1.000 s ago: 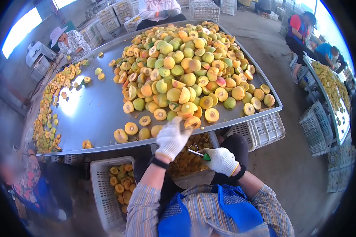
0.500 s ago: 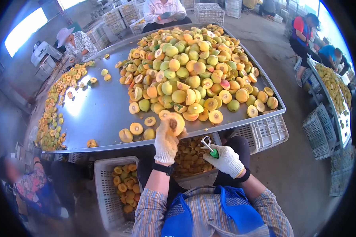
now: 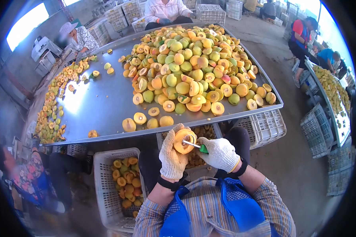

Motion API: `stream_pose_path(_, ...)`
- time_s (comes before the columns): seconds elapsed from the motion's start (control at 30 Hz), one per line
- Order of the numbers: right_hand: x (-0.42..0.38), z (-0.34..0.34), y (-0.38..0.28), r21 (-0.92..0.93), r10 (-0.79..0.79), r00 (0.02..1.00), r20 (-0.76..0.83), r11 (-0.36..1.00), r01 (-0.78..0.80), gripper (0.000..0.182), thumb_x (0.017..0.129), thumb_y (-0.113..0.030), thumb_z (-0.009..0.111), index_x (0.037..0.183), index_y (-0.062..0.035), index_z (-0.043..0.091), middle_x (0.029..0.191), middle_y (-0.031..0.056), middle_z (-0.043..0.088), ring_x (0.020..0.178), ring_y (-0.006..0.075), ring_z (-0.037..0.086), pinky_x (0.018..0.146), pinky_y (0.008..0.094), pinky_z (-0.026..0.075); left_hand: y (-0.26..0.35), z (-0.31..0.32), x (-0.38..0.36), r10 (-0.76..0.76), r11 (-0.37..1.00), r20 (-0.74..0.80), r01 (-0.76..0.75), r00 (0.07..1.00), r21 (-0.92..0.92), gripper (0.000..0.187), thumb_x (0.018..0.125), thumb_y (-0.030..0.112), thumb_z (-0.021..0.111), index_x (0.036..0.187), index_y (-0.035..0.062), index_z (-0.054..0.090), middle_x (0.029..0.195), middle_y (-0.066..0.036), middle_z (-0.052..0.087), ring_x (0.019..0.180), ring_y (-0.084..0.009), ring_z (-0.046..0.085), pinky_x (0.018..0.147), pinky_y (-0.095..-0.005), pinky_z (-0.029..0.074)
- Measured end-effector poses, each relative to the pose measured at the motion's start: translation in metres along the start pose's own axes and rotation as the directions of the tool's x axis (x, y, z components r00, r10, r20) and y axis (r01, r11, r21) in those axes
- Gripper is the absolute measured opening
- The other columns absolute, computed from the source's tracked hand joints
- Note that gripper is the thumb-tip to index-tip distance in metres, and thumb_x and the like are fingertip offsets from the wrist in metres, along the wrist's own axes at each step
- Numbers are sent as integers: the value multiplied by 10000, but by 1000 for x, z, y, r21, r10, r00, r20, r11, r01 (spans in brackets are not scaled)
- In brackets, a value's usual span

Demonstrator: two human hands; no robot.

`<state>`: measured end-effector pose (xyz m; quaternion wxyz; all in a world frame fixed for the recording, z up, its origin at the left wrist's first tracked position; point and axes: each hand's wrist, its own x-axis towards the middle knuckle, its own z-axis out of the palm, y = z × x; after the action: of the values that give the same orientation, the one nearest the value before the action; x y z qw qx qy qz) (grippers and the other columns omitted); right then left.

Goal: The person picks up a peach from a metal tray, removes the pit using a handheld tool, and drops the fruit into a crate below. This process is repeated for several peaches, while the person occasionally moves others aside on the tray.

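In front of my body, my left hand (image 3: pixel 172 155), in a white knit glove, is closed round a yellow peach half (image 3: pixel 180 147) with its cut face turned up. My right hand (image 3: pixel 220 153), gloved too, grips a pitting tool (image 3: pixel 203 149) with a green handle and a metal loop end. The loop lies over the middle of the cut face, at the pit. Beyond my hands, several peach halves (image 3: pixel 140 118) sit along the near edge of the metal table (image 3: pixel 103 114). A big heap of peaches (image 3: pixel 186 71), many cut in half, rises behind them.
Below the table, a crate (image 3: pixel 106 189) of peach halves stands at my left, and a bin of scraps (image 3: pixel 195 162) is under my hands. A white crate (image 3: pixel 265 128) stands at the right. Co-workers sit around, one (image 3: pixel 166 12) across the table, another (image 3: pixel 27 173) at the left.
My left hand has drawn the peach half down from the table edge toward my body. My right hand has moved left and brought the tool's loop onto the cut face.
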<state>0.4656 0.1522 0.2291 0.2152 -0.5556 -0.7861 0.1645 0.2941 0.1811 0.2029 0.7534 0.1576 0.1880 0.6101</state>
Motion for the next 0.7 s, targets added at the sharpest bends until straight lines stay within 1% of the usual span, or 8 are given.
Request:
stream_pose_path(0.17,-3,-1,2,-61,74,995,72,996,-69,278,829,-248,678,1048,-80,639,728,149,673,686,347,679,610,450,547,-7,9,-9,-25,1000,-8,25,1000,13,392,1023,271,511,1244,-46,574,1197,-176,627,1122,-286,614,1005,-423,496)
stream_pose_path(0.23,-5,6,9,-57,106,990,91,993,-101,277,829,-242,673,1055,-85,653,741,151,679,704,348,683,624,451,551,-14,9,-10,15,1000,-90,-13,996,27,377,1020,262,515,1231,-44,583,1182,-161,638,1088,-268,629,974,-399,515)
stream_pose_path(0.3,-5,14,17,-53,136,985,109,990,-130,277,828,-236,668,1063,-90,667,754,153,685,721,350,687,637,452,555,-21,5,-8,17,999,-99,-13,995,49,362,1017,252,519,1216,-41,594,1166,-156,646,1081,-261,634,967,-386,519)
stream_pose_path(0.47,-10,15,20,76,205,933,297,969,-237,232,847,-247,642,1022,-113,716,799,152,702,748,356,691,684,449,568,-29,1,-9,33,991,-110,-18,993,136,322,999,224,537,1172,-34,621,1131,-150,664,1071,-248,643,951,-352,525)
stream_pose_path(0.53,-13,15,20,99,188,934,305,969,-228,224,851,-250,637,1001,-106,719,797,159,699,748,357,689,684,449,568,-27,2,-11,80,917,-45,-56,996,396,334,991,245,533,1172,-24,617,1096,-178,669,1028,-296,652,923,-403,543)
stream_pose_path(0.57,-13,14,18,121,165,935,315,970,-212,219,855,-253,632,981,-99,722,795,166,696,747,358,688,685,450,568,-25,2,-11,79,916,-49,-53,996,397,334,991,245,533,1172,-24,617,1096,-178,669,1028,-296,652,923,-403,543)
stream_pose_path(0.63,-17,4,9,127,159,937,311,970,-207,213,857,-257,629,959,-93,720,793,169,695,745,359,687,681,450,566,-20,5,-7,-51,959,-80,71,995,273,311,984,243,543,1128,-19,632,1068,-183,678,929,-295,681,816,-408,579)
stream_pose_path(0.7,-19,1,7,129,155,940,305,971,-202,211,860,-261,625,937,-88,718,791,172,693,743,359,686,677,450,564,-11,11,-2,-93,960,-48,102,995,261,297,982,236,548,1083,-24,649,1040,-185,687,884,-291,688,772,-401,582)
